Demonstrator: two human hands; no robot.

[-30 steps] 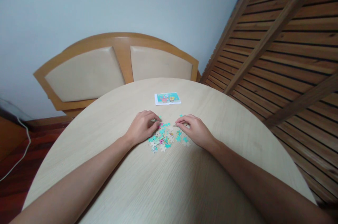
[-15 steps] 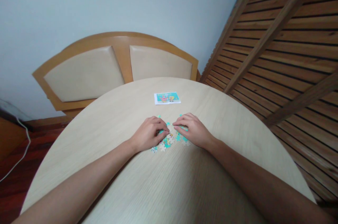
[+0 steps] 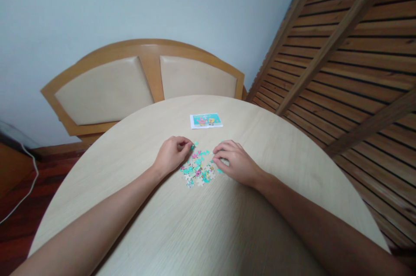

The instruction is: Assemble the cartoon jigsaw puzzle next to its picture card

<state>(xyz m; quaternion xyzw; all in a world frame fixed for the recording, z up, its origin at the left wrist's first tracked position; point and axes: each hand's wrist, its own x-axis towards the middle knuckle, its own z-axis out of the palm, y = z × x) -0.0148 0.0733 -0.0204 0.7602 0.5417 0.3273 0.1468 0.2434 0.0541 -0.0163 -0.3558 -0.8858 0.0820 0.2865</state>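
Observation:
A loose heap of small jigsaw puzzle pieces (image 3: 196,167), turquoise, pink and white, lies on the round wooden table (image 3: 182,224). My left hand (image 3: 172,154) is at the heap's upper left, thumb and forefinger closed on a turquoise puzzle piece (image 3: 192,147). To the right of the heap, my right hand (image 3: 237,161) rests low with bent fingers. Its thumb and fingertips come together at a small puzzle piece (image 3: 212,161). Part of the pieces under the right palm is hidden.
Beyond the heap lies a picture card (image 3: 206,121) with a pink and a yellow cartoon figure. A padded wooden headboard-like back (image 3: 156,68) stands behind the table. Slatted wood (image 3: 351,63) rises on the right. A white cable (image 3: 34,176) hangs at the left.
My left hand has moved left and slightly away from me, uncovering more of the heap, and now pinches a turquoise puzzle piece. The right hand stays nearly in place, its fingers drawn closer together.

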